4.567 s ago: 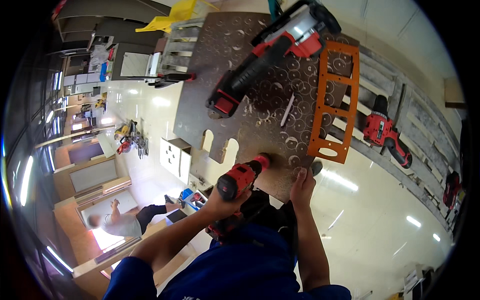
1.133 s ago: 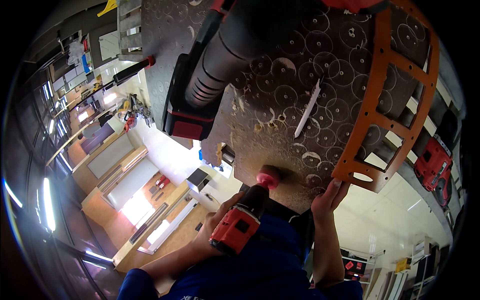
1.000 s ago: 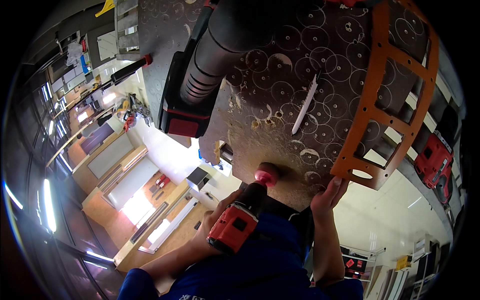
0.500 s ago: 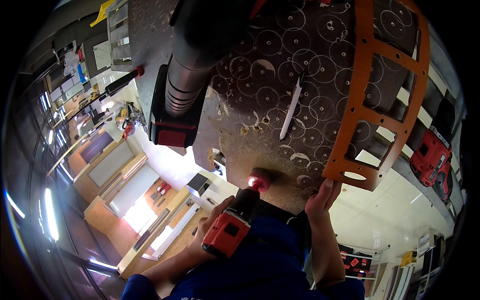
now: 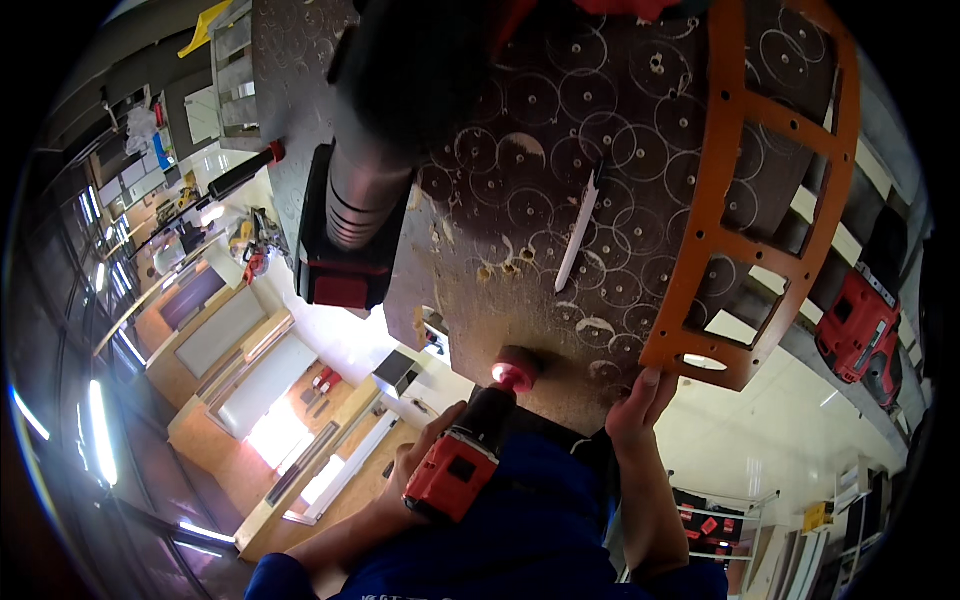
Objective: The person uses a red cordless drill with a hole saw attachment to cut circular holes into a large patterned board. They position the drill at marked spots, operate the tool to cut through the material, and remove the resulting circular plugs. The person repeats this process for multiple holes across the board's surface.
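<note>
Brown board [image 5: 460,310] marked with circles, drill [image 5: 458,468] held at its near edge

Tan dust [image 5: 575,375] is spread over the near part of the board. With 12 o'clock taken as the top of the view, the left forearm [image 5: 360,530] is angled from 7 o'clock toward 1. The left hand [image 5: 415,465] is closed around the drill, though most of the fingers are hidden by its body. The right forearm [image 5: 650,495] is held almost straight up from 5 o'clock. At its end the right hand [image 5: 635,410] is set by the board's near right corner, just below an orange panel [image 5: 695,265] with cut-outs; thumb and fingers are kept close together and pointed toward 1 o'clock — whether the edge is pinched or merely touched cannot be told.

Just below the centre, toward 6 o'clock, the drill is aimed with its long axis running from 7 o'clock at the rear to 1 o'clock at the tip. Its housing is red with a dark square patch, its chuck is black, and a round red bit [image 5: 518,368] is fitted, lit by a bright spot. The bit is seen over the dusty surface — actual contact cannot be made out.
</note>
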A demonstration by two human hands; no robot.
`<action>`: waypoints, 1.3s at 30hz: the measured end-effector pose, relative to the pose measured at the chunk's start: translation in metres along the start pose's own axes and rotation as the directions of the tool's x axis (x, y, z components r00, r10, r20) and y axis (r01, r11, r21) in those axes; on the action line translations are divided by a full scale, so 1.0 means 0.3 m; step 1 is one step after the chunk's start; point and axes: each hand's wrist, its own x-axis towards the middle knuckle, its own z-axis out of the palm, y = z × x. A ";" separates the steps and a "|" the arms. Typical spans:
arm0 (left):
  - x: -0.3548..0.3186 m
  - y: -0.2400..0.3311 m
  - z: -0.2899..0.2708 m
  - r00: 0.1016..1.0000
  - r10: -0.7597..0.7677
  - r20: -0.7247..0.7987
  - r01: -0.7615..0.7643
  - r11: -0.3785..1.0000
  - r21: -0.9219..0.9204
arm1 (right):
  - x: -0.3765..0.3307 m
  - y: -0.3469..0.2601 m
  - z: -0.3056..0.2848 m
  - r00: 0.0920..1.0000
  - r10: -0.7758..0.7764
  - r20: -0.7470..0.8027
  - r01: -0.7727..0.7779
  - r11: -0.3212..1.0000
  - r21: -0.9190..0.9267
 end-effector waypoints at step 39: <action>0.006 0.032 0.002 0.998 0.010 -0.065 -0.009 1.000 0.018 | 0.007 -0.002 -0.007 0.994 -0.094 0.060 0.100 0.990 -0.096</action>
